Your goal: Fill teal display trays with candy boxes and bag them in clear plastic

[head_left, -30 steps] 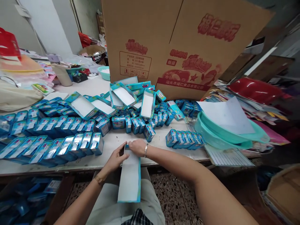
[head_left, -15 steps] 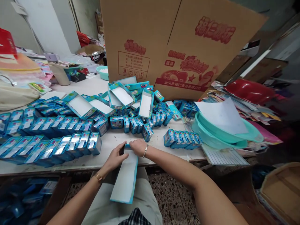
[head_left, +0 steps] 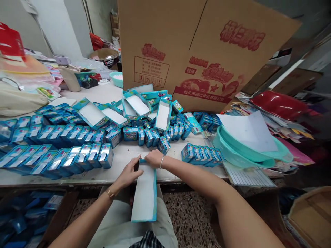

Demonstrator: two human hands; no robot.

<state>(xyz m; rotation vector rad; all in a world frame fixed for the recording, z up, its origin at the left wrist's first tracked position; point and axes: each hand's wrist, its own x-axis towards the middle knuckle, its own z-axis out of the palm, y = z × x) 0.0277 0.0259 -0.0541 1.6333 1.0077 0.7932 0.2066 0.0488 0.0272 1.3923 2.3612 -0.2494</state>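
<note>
A long blue cardboard tray with a white inside (head_left: 145, 194) slopes from the table's front edge down over my lap. My left hand (head_left: 129, 174) pinches its far left corner, fingers closed on the wall. My right hand (head_left: 154, 159) is closed on the far end of the same tray, with a bracelet at the wrist. Just beyond my hands lie small blue tins (head_left: 163, 144) on the white table (head_left: 124, 156). A short row of the same tins (head_left: 201, 153) stands to the right of my right wrist.
Rows of blue tins (head_left: 59, 156) cover the table's left part. Empty blue trays (head_left: 137, 105) are heaped at the middle back, before a big brown carton (head_left: 196, 51). Teal basins holding a white sheet (head_left: 248, 148) sit at the right. Blue packs fill a box (head_left: 28, 217) below left.
The tray's near end swung left and then back right over my lap. Both hands have stayed on its far end at the table edge.
</note>
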